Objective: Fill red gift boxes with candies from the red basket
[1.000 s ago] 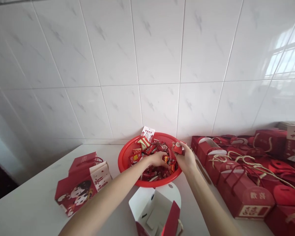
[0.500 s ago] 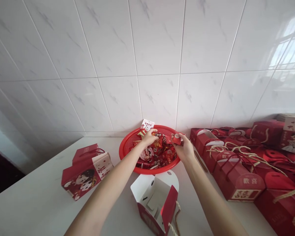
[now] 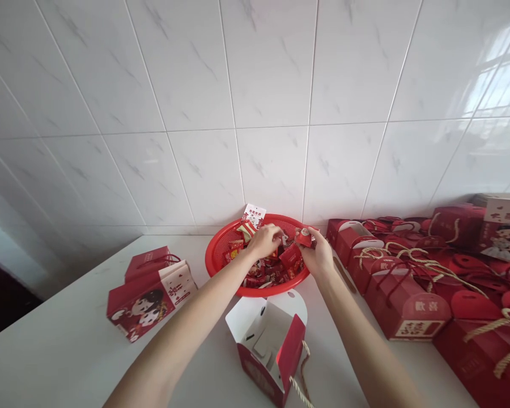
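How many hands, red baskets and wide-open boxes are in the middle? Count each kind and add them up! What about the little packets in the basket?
Hands: 2, the left hand and right hand
Red basket: 1
Open box: 1
Total: 4
Little packets: too jumbled to count, so left out.

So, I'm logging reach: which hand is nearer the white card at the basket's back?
Left. The left hand is over the basket, close in front of the white card; the right hand is farther off, by the basket's right rim.
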Motion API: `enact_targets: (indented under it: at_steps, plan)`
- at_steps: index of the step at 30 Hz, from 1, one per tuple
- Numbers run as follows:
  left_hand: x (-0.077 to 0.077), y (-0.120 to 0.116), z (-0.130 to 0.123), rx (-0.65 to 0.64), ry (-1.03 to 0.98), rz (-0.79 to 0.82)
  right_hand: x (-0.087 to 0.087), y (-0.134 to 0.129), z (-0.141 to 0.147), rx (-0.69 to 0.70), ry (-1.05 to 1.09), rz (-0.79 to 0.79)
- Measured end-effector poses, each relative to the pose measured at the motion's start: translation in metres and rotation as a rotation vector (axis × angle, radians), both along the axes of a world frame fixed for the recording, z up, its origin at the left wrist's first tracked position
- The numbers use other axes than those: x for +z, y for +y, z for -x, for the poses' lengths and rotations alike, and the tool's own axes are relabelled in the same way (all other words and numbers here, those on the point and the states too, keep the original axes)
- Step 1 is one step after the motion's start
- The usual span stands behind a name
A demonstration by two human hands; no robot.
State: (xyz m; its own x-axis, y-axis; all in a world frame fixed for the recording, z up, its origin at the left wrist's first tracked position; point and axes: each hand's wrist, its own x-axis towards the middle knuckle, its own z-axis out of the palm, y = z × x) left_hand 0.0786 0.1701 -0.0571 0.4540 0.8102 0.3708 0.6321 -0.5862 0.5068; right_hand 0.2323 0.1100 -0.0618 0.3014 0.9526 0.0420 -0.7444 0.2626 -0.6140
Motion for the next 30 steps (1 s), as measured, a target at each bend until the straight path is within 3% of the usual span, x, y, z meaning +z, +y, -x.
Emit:
enact_targets:
  at_steps: [4, 8, 12, 22, 30]
  plan:
    - [-0.008, -0.010, -0.014, -0.126, 0.150, 0.091, 0.000, 0.000, -0.001, -0.022, 0.033, 0.018]
    - [-0.015, -0.011, -0.018, -0.140, 0.191, 0.137, 0.002, -0.002, 0.000, -0.028, 0.051, 0.028]
    - [-0.014, -0.004, -0.016, -0.104, 0.117, 0.122, 0.004, -0.003, 0.002, -0.018, 0.038, 0.018]
    - [0.009, 0.013, 0.003, 0.057, -0.334, -0.267, 0.003, -0.002, 0.002, -0.015, 0.039, 0.020]
    - [0.009, -0.002, -0.011, -0.151, -0.382, -0.416, 0.006, -0.004, 0.003, 0.068, 0.031, 0.011]
